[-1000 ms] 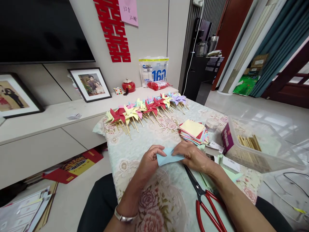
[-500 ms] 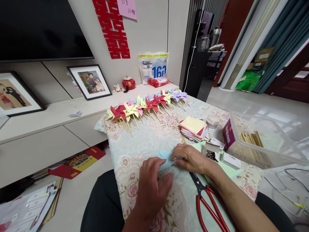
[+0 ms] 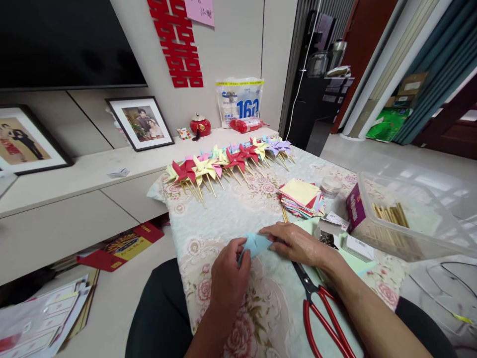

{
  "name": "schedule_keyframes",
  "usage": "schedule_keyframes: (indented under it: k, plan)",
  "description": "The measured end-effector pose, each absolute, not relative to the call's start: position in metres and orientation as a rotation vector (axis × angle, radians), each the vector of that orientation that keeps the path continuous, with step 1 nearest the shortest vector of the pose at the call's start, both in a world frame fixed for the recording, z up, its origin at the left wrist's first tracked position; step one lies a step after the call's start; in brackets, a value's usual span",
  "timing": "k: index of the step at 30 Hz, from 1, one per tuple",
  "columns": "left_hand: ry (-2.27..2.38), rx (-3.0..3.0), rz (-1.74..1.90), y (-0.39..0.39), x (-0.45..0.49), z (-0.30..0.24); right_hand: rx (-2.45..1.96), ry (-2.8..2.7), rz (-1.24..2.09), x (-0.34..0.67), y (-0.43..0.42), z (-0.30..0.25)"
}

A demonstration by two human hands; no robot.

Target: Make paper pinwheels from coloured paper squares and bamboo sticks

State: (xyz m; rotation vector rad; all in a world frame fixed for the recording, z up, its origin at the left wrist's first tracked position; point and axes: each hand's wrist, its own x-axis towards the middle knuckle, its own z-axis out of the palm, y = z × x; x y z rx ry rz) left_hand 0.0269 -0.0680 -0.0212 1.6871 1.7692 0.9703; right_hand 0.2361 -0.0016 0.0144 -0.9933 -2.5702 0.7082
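A light blue piece of paper (image 3: 256, 243), cut and partly folded, lies between my two hands over the near part of the table. My left hand (image 3: 231, 271) pinches its left edge between thumb and fingers. On the other side, my right hand (image 3: 292, 242) has its fingers and thumb closed on the paper's right edge. Red-handled scissors (image 3: 315, 298) rest on the table just below my right wrist. Beyond my right hand stands a stack of coloured paper squares (image 3: 300, 195), pale yellow on top, with thin wooden sticks (image 3: 285, 215) beside it.
Finished paper pinwheels (image 3: 234, 159) on sticks lie in a row along the table's far edge. At right are a clear plastic bin (image 3: 406, 233) with wooden sticks, a small open box (image 3: 328, 237) of metal pieces and a round clear container (image 3: 331, 186).
My left hand has closed its thumb onto the blue paper, which was loose on that side. The paper has turned and its fold shows more. My right hand's fingers have straightened somewhat.
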Motion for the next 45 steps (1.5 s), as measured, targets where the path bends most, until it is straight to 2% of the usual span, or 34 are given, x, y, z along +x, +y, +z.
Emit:
schedule_keyframes:
  k: [10,15,21,30,35,45]
  plan:
    - [1.958,1.901,0.901,-0.065,0.032,-0.025,-1.11,-2.517,0.594,0.236,0.0,0.009]
    - [1.977,1.915,0.952,-0.065,0.033,-0.028,-0.976,-2.47,0.517,0.238,0.0,0.009]
    - [1.995,1.965,1.053,-0.067,0.034,-0.033,-0.776,-2.564,0.623,0.235,-0.001,0.011]
    - [2.045,2.243,1.05,-0.071,0.034,-0.036,-0.84,-2.654,0.637,0.237,-0.005,0.008]
    - [1.919,2.593,1.02,-0.089,0.046,-0.042,-0.853,-2.678,0.606,0.236,-0.006,0.009]
    - [1.765,2.679,0.869,-0.113,0.055,-0.056,-0.832,-2.689,0.589,0.234,-0.008,0.013]
